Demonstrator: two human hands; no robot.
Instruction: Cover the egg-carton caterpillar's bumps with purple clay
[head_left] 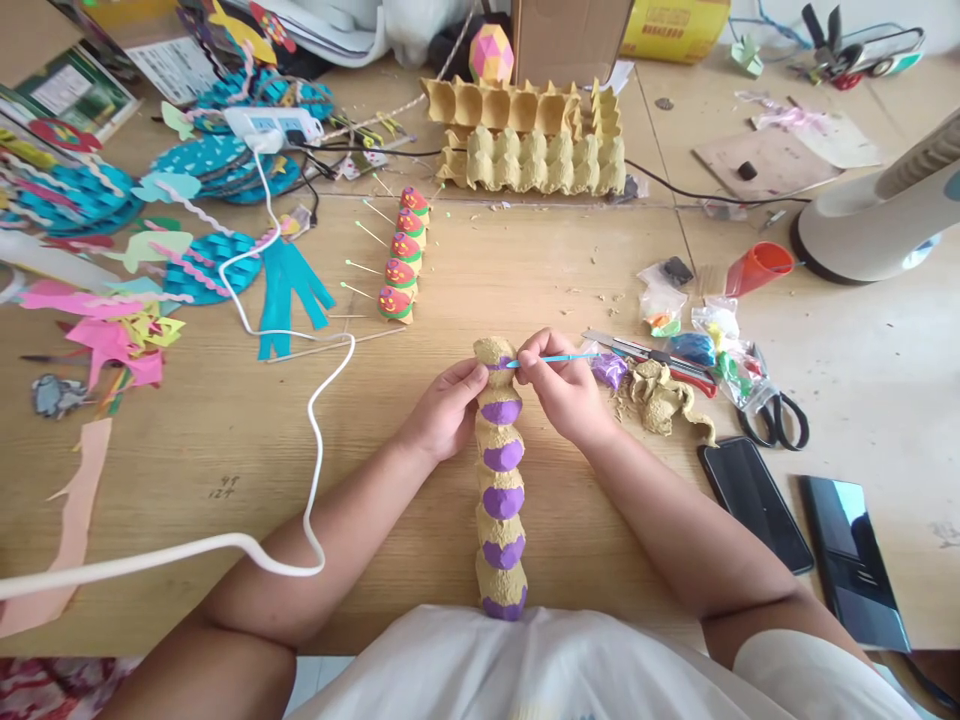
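- Tan pulp egg-carton strip with purple patches down its bumps (501, 480): centre of the frame on the wooden desk (187, 400), long axis running top to bottom, near end up against my white shirt (480, 665).
- Key relation: both my hands are at the strip's far end, left on one side, right on the other. The rest of it lies between my forearms.
- Left hand (448, 405): closed on the far end's left edge, thumb in front. Other fingers partly hidden, so can't tell how they wrap.
- Right hand (559, 385): thumb and fingertips pinched on a slim light-blue stick tool (559, 357), the rest curled in. Can't tell if these fingers also touch the strip.
- Tool sits nearly level across the frame, at right angles to the strip; left tip at the farthest purple patch.
- Pose: forearms come in from lower left and lower right, angled toward each other. Left is the one gripping the strip.
- Nearby, right of centre: purple clay in a clear bag (609, 370), crumpled tan pulp scraps (660, 397), black-handled scissors (787, 420).
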